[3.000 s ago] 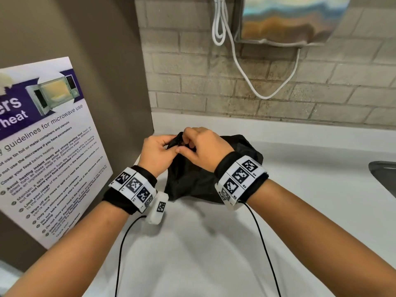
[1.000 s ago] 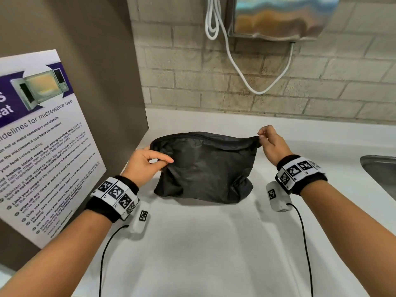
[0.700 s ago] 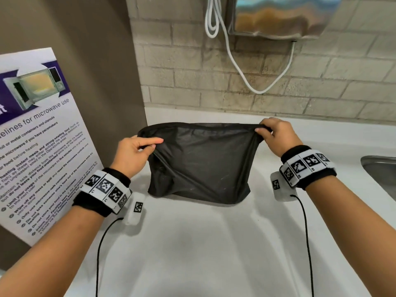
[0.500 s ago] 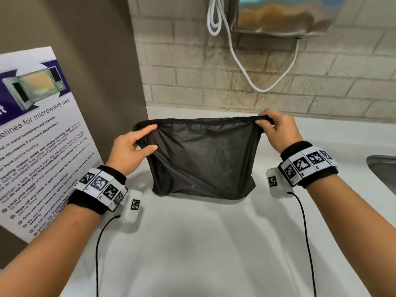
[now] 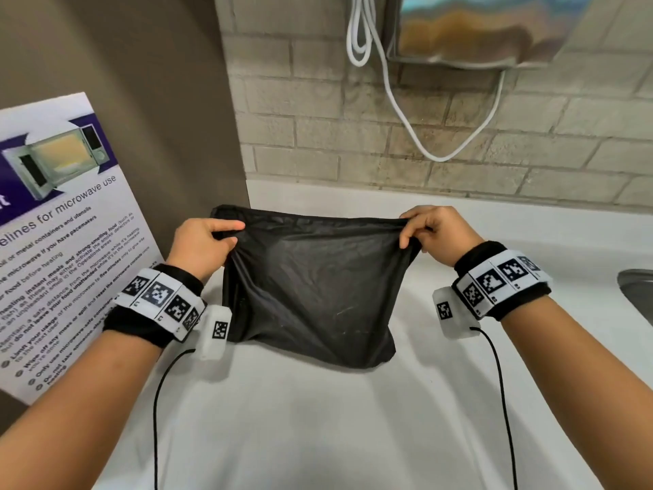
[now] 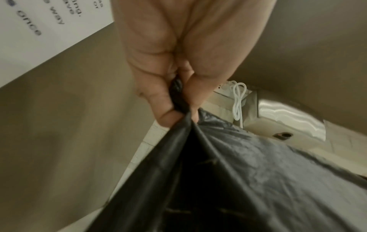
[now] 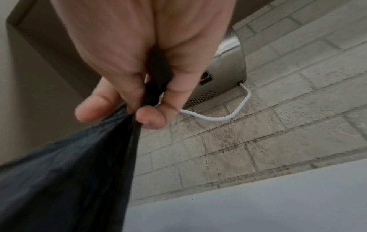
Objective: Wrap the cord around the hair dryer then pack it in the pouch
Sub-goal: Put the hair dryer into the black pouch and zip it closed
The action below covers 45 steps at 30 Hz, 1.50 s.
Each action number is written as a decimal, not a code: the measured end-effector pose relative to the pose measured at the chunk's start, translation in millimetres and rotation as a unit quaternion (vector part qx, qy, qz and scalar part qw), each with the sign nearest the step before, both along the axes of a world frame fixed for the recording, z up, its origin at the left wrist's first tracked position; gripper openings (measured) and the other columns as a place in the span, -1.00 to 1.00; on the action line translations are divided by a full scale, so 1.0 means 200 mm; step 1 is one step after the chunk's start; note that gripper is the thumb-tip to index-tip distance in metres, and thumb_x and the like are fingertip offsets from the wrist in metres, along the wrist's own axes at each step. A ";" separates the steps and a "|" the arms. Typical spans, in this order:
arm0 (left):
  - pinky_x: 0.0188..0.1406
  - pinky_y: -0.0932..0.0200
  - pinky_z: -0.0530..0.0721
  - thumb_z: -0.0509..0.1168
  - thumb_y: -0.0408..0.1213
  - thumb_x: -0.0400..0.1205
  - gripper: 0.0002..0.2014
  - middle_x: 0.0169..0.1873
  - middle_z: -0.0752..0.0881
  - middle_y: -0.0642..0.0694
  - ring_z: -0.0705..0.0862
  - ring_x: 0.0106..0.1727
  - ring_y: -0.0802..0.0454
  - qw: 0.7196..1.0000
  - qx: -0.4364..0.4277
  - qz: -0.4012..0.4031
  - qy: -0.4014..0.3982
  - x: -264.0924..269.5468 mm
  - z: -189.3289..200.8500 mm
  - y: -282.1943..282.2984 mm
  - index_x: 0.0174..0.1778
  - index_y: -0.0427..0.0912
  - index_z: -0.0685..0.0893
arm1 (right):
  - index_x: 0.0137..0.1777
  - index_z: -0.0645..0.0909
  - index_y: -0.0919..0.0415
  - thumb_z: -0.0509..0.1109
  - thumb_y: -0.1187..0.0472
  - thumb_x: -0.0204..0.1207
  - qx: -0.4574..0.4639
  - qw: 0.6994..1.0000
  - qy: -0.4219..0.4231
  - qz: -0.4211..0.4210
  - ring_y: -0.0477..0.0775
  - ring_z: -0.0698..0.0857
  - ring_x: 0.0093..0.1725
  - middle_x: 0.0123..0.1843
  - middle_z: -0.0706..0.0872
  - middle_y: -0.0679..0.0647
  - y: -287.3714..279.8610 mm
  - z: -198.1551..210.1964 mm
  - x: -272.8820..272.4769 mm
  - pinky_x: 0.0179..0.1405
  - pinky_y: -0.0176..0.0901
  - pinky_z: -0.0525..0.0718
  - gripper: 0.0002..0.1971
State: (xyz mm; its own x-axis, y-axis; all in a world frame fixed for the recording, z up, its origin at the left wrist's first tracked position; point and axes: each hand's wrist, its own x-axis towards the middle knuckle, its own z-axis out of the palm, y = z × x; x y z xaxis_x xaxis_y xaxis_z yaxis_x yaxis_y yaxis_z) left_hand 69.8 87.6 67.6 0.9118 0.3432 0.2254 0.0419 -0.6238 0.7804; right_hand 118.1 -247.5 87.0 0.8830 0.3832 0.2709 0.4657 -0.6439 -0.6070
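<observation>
At frame centre, the left hand [image 5: 201, 247] and right hand [image 5: 433, 232] each pinch a top corner of the pouch [image 5: 311, 288], held taut over the white bench [image 5: 318, 419]; brick wall [image 5: 353, 136] behind, poster [image 5: 60, 221] left.

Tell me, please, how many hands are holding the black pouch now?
2. The left hand pinches the top left corner of the black pouch, and the right hand pinches the top right corner. No other hand is in view.

Pouch [image 5: 311, 288] above counter [image 5: 318, 419], poster [image 5: 60, 242] left, sink [image 5: 637, 288] right, wall dryer [image 5: 477, 30] behind
</observation>
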 end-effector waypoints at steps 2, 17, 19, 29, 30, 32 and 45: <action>0.17 0.34 0.50 0.29 -0.47 0.56 -0.71 0.20 0.70 -0.21 0.69 0.12 -0.06 0.999 0.007 0.021 0.034 0.02 0.03 -0.01 0.17 -0.18 0.72 | -0.22 0.76 0.36 0.15 0.65 0.44 -0.029 1.000 -0.008 0.003 -0.02 0.59 -0.21 -0.05 0.61 0.12 0.02 -0.01 0.05 -0.29 -0.73 0.42 -0.64; 0.49 0.07 0.31 0.22 -0.08 0.63 -0.29 0.58 0.25 -0.25 0.30 0.56 -0.16 0.866 0.297 -0.052 0.399 0.45 0.00 -0.05 0.60 -0.31 0.08 | 0.18 0.66 0.24 0.30 0.51 0.42 -0.156 0.981 0.116 -0.025 0.22 0.57 0.26 0.28 0.54 0.25 0.27 -0.30 0.44 0.16 -0.38 0.37 -0.64; 0.50 0.08 0.27 0.18 -0.06 0.65 -0.28 0.60 0.19 -0.24 0.26 0.58 -0.16 0.853 0.306 -0.047 0.421 0.49 -0.04 -0.04 0.61 -0.31 0.01 | 0.17 0.67 0.28 0.29 0.52 0.43 -0.144 0.980 0.132 -0.044 0.25 0.60 0.23 0.26 0.58 0.27 0.30 -0.35 0.49 0.16 -0.33 0.44 -0.66; 0.54 -0.08 0.28 0.21 0.05 0.60 -0.21 0.64 -0.17 -0.19 0.20 0.57 -0.31 0.856 0.323 -0.041 0.402 0.49 -0.12 -0.01 0.63 -0.09 -0.09 | 0.23 0.60 0.15 0.24 0.37 0.48 -0.243 0.961 0.102 -0.081 0.27 0.29 0.47 0.49 0.29 0.18 0.30 -0.53 0.56 0.43 -0.04 0.36 -0.66; 0.51 -0.14 0.32 0.22 0.09 0.58 -0.19 0.62 -0.26 -0.16 0.19 0.55 -0.38 0.863 0.336 -0.041 0.376 0.45 -0.12 -0.03 0.62 0.00 -0.10 | 0.23 0.60 0.13 0.24 0.29 0.51 -0.263 0.962 0.047 -0.050 0.23 0.27 0.48 0.48 0.32 0.13 0.30 -0.52 0.53 0.43 -0.03 0.35 -0.69; 0.46 -0.21 0.33 0.23 0.21 0.52 -0.16 0.61 -0.34 -0.12 0.12 0.55 -0.48 0.866 0.351 -0.083 0.346 0.35 -0.16 -0.10 0.60 0.16 -0.12 | 0.25 0.60 0.11 0.23 0.15 0.57 -0.255 0.966 0.036 0.038 0.16 0.40 0.41 0.41 0.45 0.09 0.31 -0.52 0.48 0.37 -0.07 0.42 -0.71; 0.56 -0.18 0.23 0.23 0.13 0.56 -0.05 0.52 -0.56 -0.08 0.07 0.56 -0.54 0.821 0.330 -0.147 0.443 0.42 -0.33 -0.09 0.50 0.24 -0.47 | 0.62 -0.09 0.04 0.04 -0.18 0.61 -0.399 0.884 0.235 0.068 0.11 -0.06 0.66 0.68 -0.11 0.08 0.40 -0.64 0.56 0.64 0.04 -0.01 -0.33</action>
